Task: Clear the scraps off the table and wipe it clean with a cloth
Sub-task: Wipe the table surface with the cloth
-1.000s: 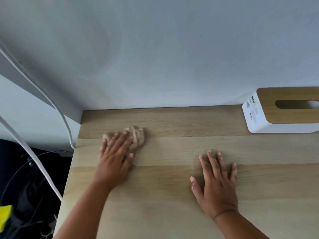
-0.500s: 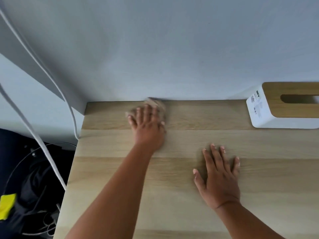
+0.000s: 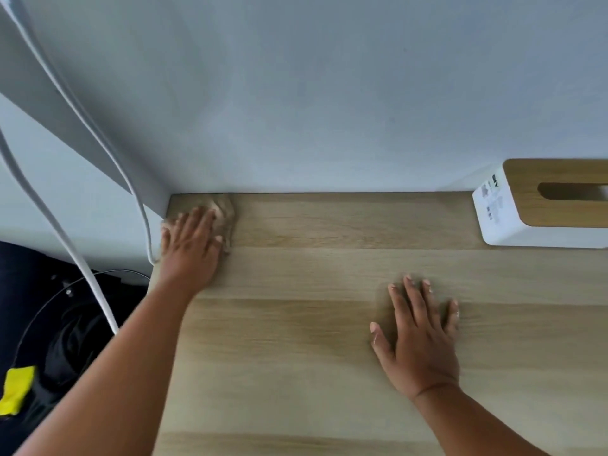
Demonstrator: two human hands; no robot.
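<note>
Single head view, wide-angle, looks forward and down from above the near side of the table [image 3: 329, 373]. Faces the wall [image 3: 329, 93], which fills the upper half of frame. Close range: both forearms enter from the bottom edge. Table's left edge and floor clutter show lower left.

Home desk [image 3: 329, 324], tissue box [image 3: 513, 218], cables [image 3: 98, 291]
</note>
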